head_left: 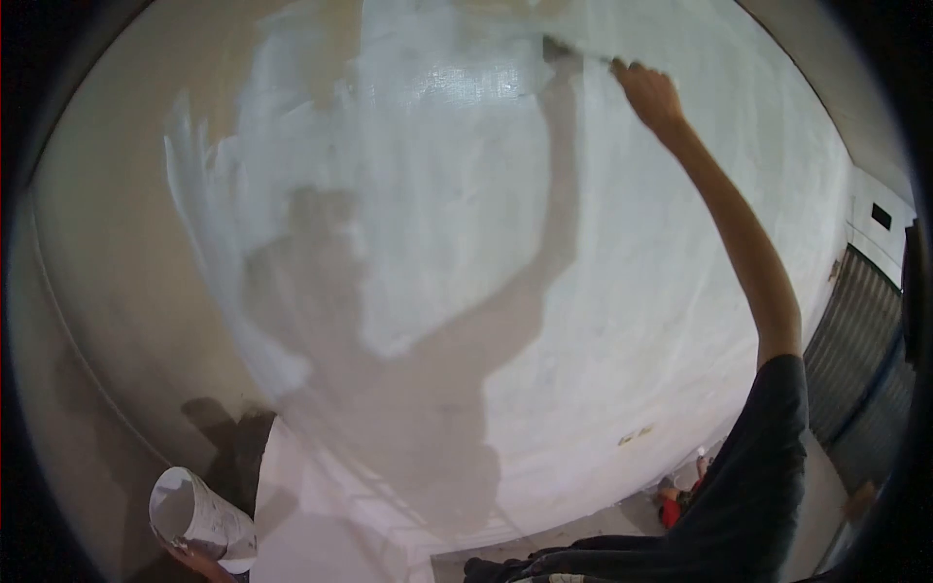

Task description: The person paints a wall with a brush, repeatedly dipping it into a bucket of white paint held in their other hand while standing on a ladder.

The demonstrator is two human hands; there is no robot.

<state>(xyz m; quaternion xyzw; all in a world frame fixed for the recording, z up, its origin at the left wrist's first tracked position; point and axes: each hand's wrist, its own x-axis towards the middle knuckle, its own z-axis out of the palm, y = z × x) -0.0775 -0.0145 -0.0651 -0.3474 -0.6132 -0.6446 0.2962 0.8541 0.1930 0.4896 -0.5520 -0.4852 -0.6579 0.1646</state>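
Note:
High up on the wall [661, 233], my right hand [649, 95] is closed round the handle of a brush [557, 49], whose head is near the wall's wet-looking white paint. Whether the bristles touch the wall is hard to tell. At the lower left my left hand [199, 562] holds a white bucket [219, 525] by its lower side, tilted, with its mouth facing up and left. Most of the fingers are hidden by the bucket. White streaks cover the middle of the wall, while the left part is beige.
My shadow falls across the wall. A white surface [311, 525] juts out beside the bucket. Low on the right is another person [671, 500] in red, partly hidden by my dark sleeve. A corrugated metal shutter [850, 340] stands at the far right.

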